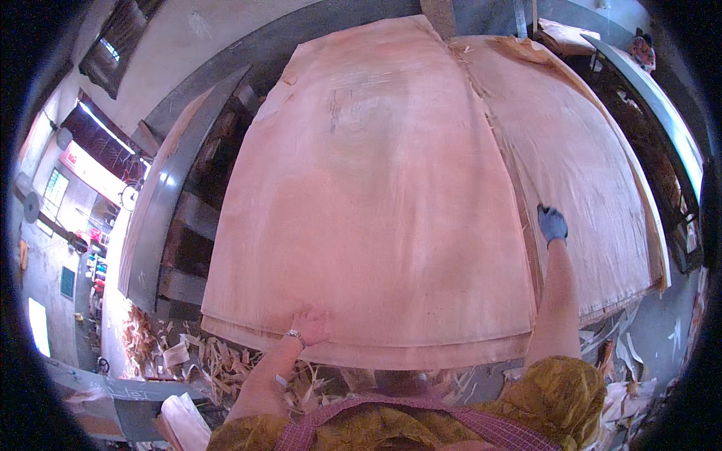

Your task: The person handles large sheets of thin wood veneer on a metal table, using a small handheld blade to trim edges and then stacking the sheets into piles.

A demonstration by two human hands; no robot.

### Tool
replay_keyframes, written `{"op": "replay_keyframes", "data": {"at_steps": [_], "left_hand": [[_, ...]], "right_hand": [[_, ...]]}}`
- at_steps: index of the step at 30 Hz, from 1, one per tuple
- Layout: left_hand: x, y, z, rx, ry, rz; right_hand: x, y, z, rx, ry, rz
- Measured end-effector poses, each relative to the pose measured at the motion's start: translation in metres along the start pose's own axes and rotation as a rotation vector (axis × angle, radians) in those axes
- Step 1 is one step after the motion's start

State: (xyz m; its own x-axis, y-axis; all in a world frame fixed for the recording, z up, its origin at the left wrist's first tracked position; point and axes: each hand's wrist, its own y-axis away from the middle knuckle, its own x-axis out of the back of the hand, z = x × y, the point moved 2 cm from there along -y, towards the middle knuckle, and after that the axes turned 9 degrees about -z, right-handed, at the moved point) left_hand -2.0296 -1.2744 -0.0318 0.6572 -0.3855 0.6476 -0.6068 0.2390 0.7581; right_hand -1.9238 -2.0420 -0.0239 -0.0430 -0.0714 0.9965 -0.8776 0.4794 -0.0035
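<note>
A large stack of pinkish wood veneer sheets [361, 225] lies in front of me, its near edge close to my body. My left hand [312, 325], bare and with a bracelet at the wrist, rests flat on the near edge of the top sheet, fingers spread. My right hand [553, 224], in a dark blue glove, is closed above the gap beside a second veneer stack [587, 165] on the right. A thin line runs forward from its fingers along the stack's edge; what they hold is too small to tell.
Wood scraps and torn veneer strips [226, 368] litter the floor below the near edge. A grey metal panel [169, 188] stands left of the stack. Another long panel [654, 98] runs along the far right. Beyond the left side is a bright opening with shelves.
</note>
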Motion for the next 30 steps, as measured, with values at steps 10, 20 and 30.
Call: {"op": "replay_keyframes", "data": {"at_steps": [10,20,30], "left_hand": [[-0.002,0.039,0.001,0.105,0.1,-0.018],[-0.051,0.032,-0.03,0.014,0.123,0.194],[-0.12,0.019,-0.063,-0.213,0.405,0.679]], "right_hand": [[-0.009,0.039,-0.098,0.031,-0.202,0.036],[0.008,0.101,-0.254,-0.055,-1.108,-0.43],[0.021,0.271,-0.538,-0.002,-1.344,-0.797]]}}
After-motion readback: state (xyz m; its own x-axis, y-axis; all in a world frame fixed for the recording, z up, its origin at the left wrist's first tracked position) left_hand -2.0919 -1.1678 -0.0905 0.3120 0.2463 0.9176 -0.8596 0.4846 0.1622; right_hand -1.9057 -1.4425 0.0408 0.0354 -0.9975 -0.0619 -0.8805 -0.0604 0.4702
